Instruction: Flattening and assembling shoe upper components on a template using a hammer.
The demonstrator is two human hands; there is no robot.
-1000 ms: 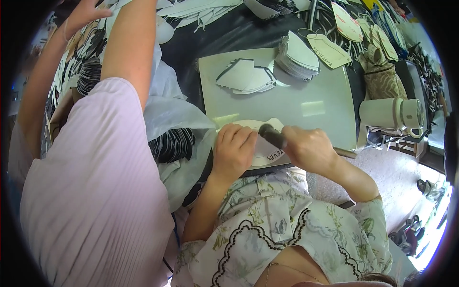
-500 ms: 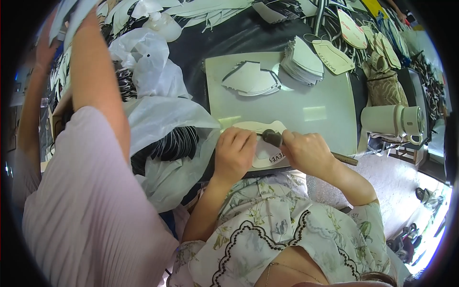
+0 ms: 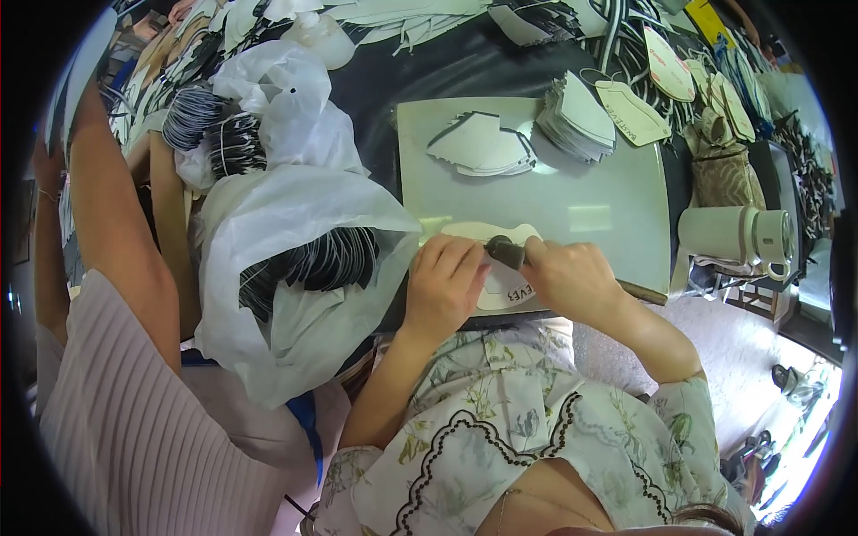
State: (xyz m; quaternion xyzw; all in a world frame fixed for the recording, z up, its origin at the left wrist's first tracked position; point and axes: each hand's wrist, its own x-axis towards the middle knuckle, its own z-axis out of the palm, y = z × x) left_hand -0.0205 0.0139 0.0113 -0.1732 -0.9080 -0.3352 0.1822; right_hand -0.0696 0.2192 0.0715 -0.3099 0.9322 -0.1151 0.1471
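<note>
My right hand [image 3: 572, 279] is closed around a hammer with a dark rounded head [image 3: 506, 253]. Its brown handle appears to run back under my wrist. My left hand [image 3: 444, 284] is closed just left of the hammer head, its fingers curled and pressed together. A thin dark piece shows between them and the head; what they hold is mostly hidden. Under both hands lies a cream template with dark lettering [image 3: 502, 293], at the near edge of a pale board [image 3: 536, 198]. Farther back on the board are a loose group of white cut pieces [image 3: 478, 146] and a fanned stack [image 3: 576, 121].
To the left, a white plastic bag [image 3: 295, 201] gapes open over dark strip bundles [image 3: 331, 259]. Beyond it a co-worker's arm [image 3: 121, 223] reaches across. A pale flask [image 3: 733, 234] and hanging templates [image 3: 633, 112] are at the right. White strips [image 3: 407, 20] line the far side.
The co-worker's arm and sleeve have swung left, uncovering more of the plastic bag and the dark bundles behind it. The view has shifted slightly. My hands stay at nearly the same spot.
</note>
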